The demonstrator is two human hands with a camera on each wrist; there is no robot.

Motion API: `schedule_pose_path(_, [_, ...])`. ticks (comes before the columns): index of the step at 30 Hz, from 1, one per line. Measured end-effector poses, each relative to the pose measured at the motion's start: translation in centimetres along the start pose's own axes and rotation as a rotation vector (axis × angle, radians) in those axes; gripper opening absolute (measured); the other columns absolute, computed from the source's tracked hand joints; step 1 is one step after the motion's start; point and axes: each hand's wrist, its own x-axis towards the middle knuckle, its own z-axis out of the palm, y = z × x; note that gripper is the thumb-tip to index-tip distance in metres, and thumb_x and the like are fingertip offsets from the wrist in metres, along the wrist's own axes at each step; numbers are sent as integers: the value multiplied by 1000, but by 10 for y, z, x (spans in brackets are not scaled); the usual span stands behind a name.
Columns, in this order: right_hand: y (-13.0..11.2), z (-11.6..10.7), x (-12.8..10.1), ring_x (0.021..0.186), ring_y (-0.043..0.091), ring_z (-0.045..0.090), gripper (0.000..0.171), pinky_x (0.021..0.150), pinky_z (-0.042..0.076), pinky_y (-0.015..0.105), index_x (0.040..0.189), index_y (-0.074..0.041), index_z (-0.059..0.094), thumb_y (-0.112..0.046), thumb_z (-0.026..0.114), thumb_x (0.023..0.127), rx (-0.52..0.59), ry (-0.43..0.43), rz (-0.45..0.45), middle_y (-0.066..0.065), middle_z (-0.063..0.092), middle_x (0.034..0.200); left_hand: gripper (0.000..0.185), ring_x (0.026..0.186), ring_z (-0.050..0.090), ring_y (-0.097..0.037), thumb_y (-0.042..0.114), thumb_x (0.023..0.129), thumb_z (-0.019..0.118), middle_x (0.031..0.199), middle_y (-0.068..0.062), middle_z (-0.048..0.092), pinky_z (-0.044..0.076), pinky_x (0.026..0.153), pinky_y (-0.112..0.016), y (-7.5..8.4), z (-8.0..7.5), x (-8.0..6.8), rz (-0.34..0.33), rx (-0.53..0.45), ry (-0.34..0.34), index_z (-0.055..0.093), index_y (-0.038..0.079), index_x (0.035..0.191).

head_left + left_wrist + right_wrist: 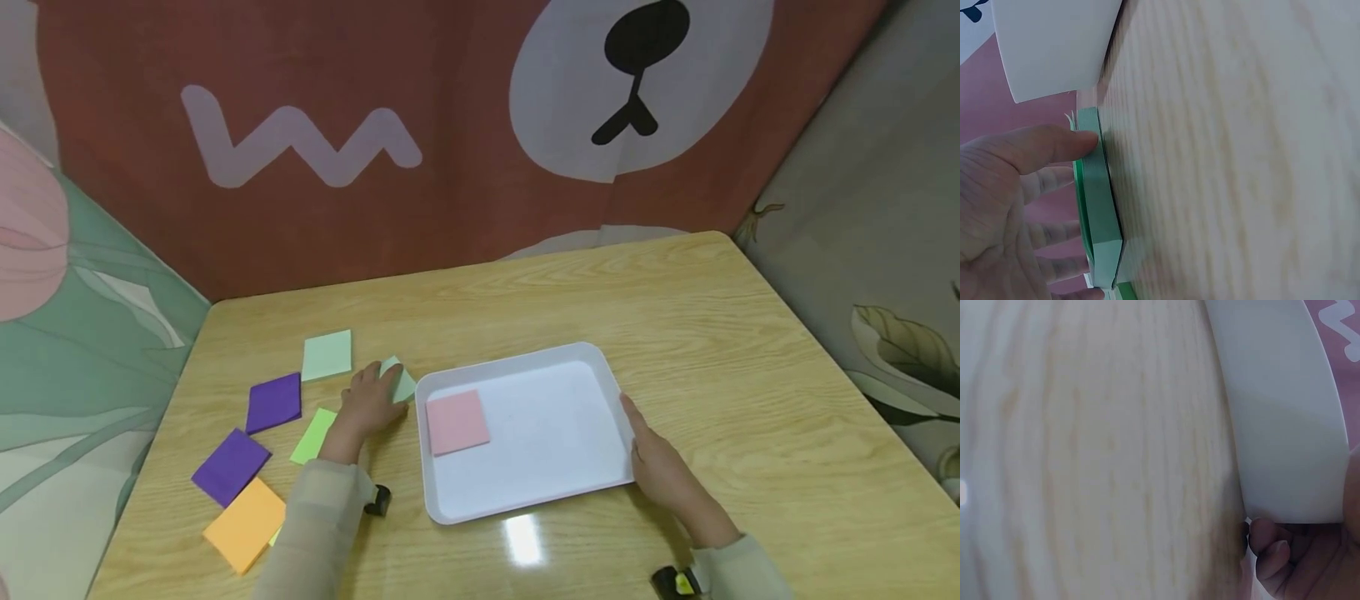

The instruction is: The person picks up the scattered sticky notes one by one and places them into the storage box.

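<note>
Pale green pad [402, 386]: on the table [690, 333], under my left hand [370, 402], fingers spread, thumb touching its edge; little room rightward before the white tray [551, 429]. Tray: right wall gripped by my right hand [663, 467]; pink pad [457, 422] at inner left, wider room rightward. Lime pad [312, 437]: nearer, left.

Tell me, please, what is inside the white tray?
A pink pad lies in the tray, towards the end nearer the left hand. The pad covers the floor beneath it, so what may be under it cannot be seen.
</note>
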Motion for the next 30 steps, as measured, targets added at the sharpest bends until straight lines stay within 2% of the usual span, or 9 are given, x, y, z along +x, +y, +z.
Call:
schedule_pose_path(7, [-1, 0, 1, 107, 45, 38, 52, 85, 33, 51, 135, 4, 9, 7, 27, 86, -3, 2, 6, 36, 32, 122, 67, 117, 20, -46, 26, 77, 60, 132, -27, 22, 20, 84, -62, -1, 0, 3, -17, 19, -8, 30, 8, 134])
schedule_pose_path(14, [-1, 1, 0, 101, 44, 45, 52, 81, 36, 50, 134, 4, 10, 8, 29, 86, -16, 10, -5, 37, 35, 120, 67, 115, 22, -47, 28, 78, 60, 132, -26, 24, 22, 84, -62, -1, 2, 8, -32, 60, -40, 30, 11, 134])
schedule_pose_path(22, [-2, 0, -1, 111, 45, 33, 51, 87, 30, 51, 134, 6, 10, 9, 27, 86, 18, 6, -32, 37, 30, 123, 66, 103, 30, -42, 33, 74, 61, 125, -26, 28, 34, 72, -51, 4, -4, 11, -63, 73, -86, 35, 16, 133])
schedule_pose_path(30, [-3, -1, -1, 111, 45, 32, 52, 87, 29, 51, 134, 6, 9, 9, 27, 86, 27, 6, -32, 36, 29, 124, 63, 98, 34, -40, 34, 72, 63, 117, -25, 33, 36, 68, -52, 4, -1, 11, -65, 80, -38, 41, 17, 128])
